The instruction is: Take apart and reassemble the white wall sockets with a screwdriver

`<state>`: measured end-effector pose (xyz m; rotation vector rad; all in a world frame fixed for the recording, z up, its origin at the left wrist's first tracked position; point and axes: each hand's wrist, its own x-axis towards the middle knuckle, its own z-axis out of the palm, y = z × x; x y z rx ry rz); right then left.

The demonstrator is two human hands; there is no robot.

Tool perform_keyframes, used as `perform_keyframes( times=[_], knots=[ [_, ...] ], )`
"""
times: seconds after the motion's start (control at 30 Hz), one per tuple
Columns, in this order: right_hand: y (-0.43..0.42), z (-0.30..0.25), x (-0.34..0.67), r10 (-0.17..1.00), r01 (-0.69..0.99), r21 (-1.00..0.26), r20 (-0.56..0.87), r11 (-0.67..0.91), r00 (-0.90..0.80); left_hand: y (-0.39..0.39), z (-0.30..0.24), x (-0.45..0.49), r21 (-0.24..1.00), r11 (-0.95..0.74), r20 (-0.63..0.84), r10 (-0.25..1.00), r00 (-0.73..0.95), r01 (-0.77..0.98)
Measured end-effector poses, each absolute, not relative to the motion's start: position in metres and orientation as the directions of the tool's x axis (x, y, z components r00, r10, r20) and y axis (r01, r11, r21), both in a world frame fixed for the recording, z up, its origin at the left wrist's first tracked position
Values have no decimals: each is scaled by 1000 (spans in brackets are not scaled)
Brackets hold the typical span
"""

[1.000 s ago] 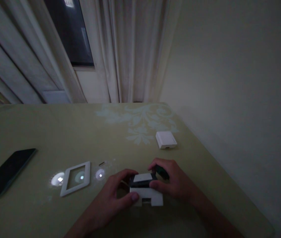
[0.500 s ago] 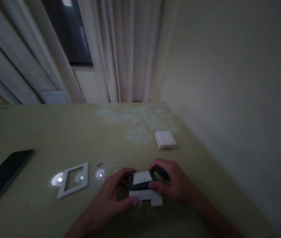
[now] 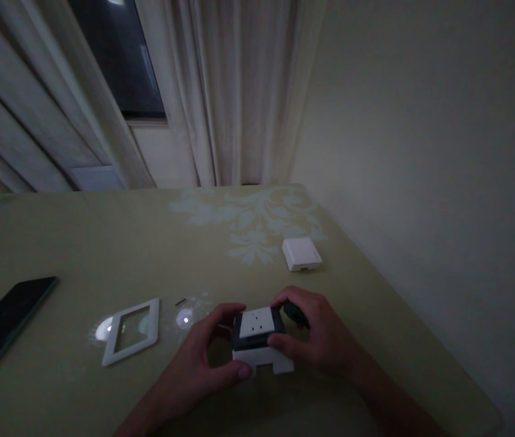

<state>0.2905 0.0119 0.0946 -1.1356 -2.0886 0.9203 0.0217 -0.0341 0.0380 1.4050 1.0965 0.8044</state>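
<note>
Low in the centre of the view is a wall socket point(image 3: 256, 323) with a white, pin-holed face and a dark surround. It sits on top of a white box-like base point(image 3: 261, 358) with a notch in its lower front edge. My left hand point(image 3: 205, 355) grips the base and socket from the left, thumb on the base's front. At the right side my right hand point(image 3: 323, 334) pinches the dark surround between thumb and index finger. A dark green object point(image 3: 295, 314), its kind unclear, is tucked in the right hand's curled fingers, which mostly hide it.
A white rectangular frame point(image 3: 155, 328) lies left of my hands, with a small dark strip point(image 3: 181, 301) near it. Farther left lies a dark phone point(image 3: 9, 321). A small white box point(image 3: 301, 254) stands beyond my right hand. The wall borders the table point(image 3: 148, 243) on the right.
The socket and its base have tipped slightly, so more of the white face shows. Both hands keep their hold. The whole view has shifted a little.
</note>
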Motion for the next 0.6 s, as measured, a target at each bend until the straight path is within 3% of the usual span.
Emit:
perform_keyframes(
  times=[0.23,0.4,0.5,0.6],
  knots=[
    [17,93,297,786,423,-782,132,457,-604,-32,45,23,938,-38,-60,961,271,344],
    [23,89,300,742,480,-705,98,522,-663,-28,46,25,905,-108,-6,964,267,410],
    [25,90,306,786,475,-694,216,541,-579,-26,46,27,911,-131,1,949,316,392],
    [22,101,315,831,423,-719,430,551,-352,-27,43,28,905,-167,17,934,357,392]
  ],
)
